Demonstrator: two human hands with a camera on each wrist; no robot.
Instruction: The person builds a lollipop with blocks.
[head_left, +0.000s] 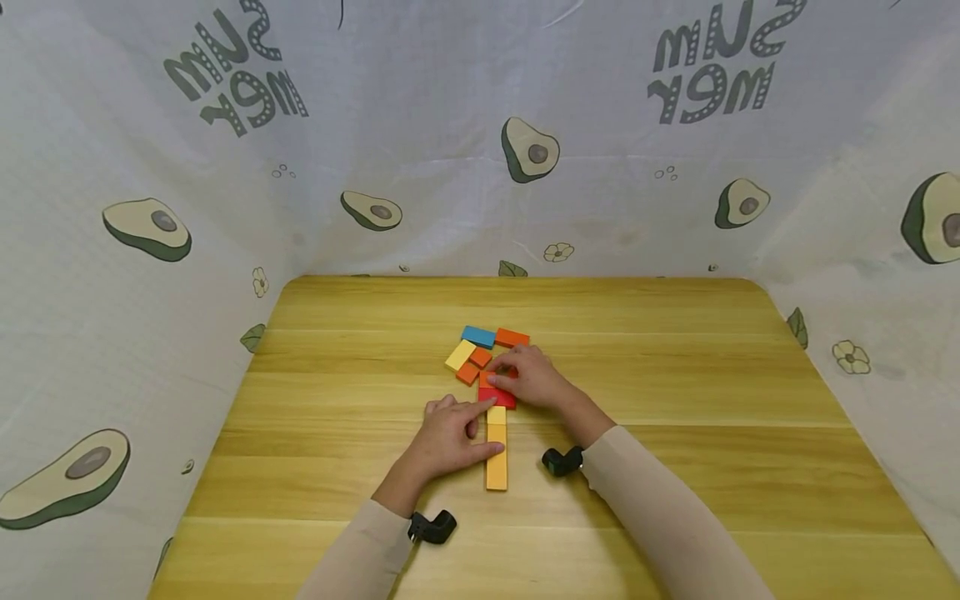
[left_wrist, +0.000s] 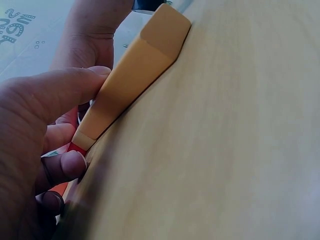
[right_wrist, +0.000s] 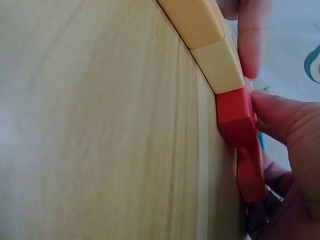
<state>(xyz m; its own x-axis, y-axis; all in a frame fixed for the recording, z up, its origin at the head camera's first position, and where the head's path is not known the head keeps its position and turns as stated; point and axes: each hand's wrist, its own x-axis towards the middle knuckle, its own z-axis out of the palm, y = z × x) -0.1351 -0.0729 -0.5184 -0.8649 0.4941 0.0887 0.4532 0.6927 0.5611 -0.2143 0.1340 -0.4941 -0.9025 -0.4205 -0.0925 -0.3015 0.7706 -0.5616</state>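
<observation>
On the table a long yellow-orange block, a small cream block and a red block form a straight column. My left hand lays its thumb on the long block, while its index fingertip touches the red one. At the column's far end, a small orange block lies between the thumb and index finger of my right hand, which pinches it. Under that hand, another red block shows in the right wrist view, partly covered by fingers.
Beyond the hands lie a blue block, an orange block, a pale yellow block and two small orange blocks, one nearer the column. A white avocado-print cloth surrounds the wooden table.
</observation>
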